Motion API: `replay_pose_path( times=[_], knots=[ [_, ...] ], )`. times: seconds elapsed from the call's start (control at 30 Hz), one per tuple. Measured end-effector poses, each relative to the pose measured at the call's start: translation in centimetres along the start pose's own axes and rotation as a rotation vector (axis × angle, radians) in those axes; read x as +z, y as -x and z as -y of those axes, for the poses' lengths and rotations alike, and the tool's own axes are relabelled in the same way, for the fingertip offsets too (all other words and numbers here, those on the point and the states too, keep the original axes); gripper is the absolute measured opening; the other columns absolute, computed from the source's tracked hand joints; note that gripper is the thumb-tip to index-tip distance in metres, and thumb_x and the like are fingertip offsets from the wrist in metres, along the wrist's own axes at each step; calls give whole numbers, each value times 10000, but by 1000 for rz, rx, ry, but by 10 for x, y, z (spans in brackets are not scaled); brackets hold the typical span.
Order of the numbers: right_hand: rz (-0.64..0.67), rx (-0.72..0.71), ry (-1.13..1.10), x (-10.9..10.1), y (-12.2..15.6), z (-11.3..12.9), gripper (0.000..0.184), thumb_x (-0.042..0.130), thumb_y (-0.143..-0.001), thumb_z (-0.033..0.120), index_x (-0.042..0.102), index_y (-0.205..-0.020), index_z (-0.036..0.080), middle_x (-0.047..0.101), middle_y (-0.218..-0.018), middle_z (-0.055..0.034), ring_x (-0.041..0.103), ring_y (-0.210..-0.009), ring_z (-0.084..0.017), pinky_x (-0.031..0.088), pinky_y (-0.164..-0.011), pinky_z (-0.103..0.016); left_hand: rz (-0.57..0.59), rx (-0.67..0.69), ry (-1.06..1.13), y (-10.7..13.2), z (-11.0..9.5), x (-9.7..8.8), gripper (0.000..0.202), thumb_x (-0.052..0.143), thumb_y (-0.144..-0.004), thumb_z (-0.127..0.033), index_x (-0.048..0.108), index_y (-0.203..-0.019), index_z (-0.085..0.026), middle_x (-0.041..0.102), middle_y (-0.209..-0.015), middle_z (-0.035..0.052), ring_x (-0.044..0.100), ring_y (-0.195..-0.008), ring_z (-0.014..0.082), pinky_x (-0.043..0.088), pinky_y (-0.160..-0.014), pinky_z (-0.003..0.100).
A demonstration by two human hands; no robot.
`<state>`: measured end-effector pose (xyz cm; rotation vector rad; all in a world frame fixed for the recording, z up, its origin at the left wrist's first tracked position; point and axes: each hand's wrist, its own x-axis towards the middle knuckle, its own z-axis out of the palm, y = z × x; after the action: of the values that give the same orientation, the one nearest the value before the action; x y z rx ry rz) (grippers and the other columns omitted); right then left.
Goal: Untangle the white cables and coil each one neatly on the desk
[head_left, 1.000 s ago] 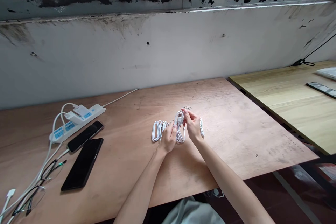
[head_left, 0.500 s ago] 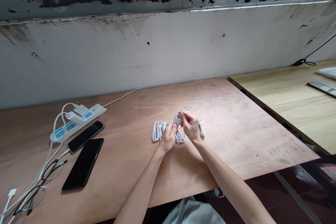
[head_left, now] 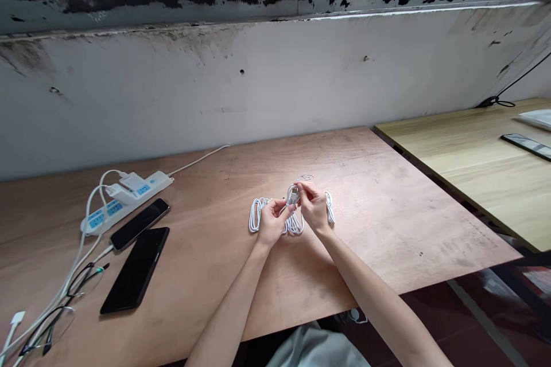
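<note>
Between my two hands is a coiled white USB cable (head_left: pixel 293 195), held up over the table. My left hand (head_left: pixel 272 222) pinches its lower left side between thumb and fingers. At the upper right of the coil, the fingertips of my right hand (head_left: pixel 313 205) are closed on it. Other coiled white cables lie on the wooden table (head_left: pixel 206 275): one bundle (head_left: pixel 256 215) left of my left hand, another bundle (head_left: pixel 294 225) below the held coil, and a third bundle (head_left: pixel 329 207) just right of my right hand. Thin wire ties (head_left: pixel 306 176) lie behind my hands.
At left are a white power strip (head_left: pixel 150 184) with chargers plugged in, a smaller phone (head_left: pixel 140 224), a larger black phone (head_left: pixel 135 269), eyeglasses (head_left: pixel 48 321) and loose white cables. A lighter table (head_left: pixel 469 149) adjoins at right, holding a dark flat device (head_left: pixel 527 145).
My left hand has shifted slightly left and its grip on the coil has changed, with the fingers more extended. My right hand stays nearly in place on the cable.
</note>
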<state>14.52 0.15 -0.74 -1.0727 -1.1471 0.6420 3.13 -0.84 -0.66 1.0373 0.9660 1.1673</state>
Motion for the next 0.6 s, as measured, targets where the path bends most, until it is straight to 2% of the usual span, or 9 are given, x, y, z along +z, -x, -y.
replay_pose_path(
  times=[0.1,0.3,0.47,0.6],
  knots=[
    [5,-26,21,-1,1,0,206,506,-847,318,659,-881,185,631,-837,-67,585,-708,-158,486,-621,-290,30,-24,2,-1,0,-2,431,793,-541,-417,595,-791,-127,706,-880,106,668,-849,234,535,-775,337],
    [4,-37,28,0,2,0,196,508,-844,304,659,-876,183,644,-846,-71,593,-745,-166,486,-665,-300,105,-49,-84,0,1,-4,446,731,-614,-473,643,-865,-115,706,-834,100,669,-791,213,536,-706,295],
    [27,-6,-3,1,2,0,200,532,-832,325,667,-856,180,647,-817,-65,597,-741,-164,486,-649,-289,122,-49,-112,1,-2,-3,444,705,-637,-495,659,-878,-125,706,-824,90,666,-795,218,537,-706,294],
    [70,77,-84,0,-1,3,229,556,-813,361,680,-856,172,658,-849,-71,603,-709,-157,484,-580,-270,111,-28,-111,1,-3,-3,423,681,-668,-493,675,-885,-130,703,-868,92,657,-833,210,525,-744,287]
  ],
)
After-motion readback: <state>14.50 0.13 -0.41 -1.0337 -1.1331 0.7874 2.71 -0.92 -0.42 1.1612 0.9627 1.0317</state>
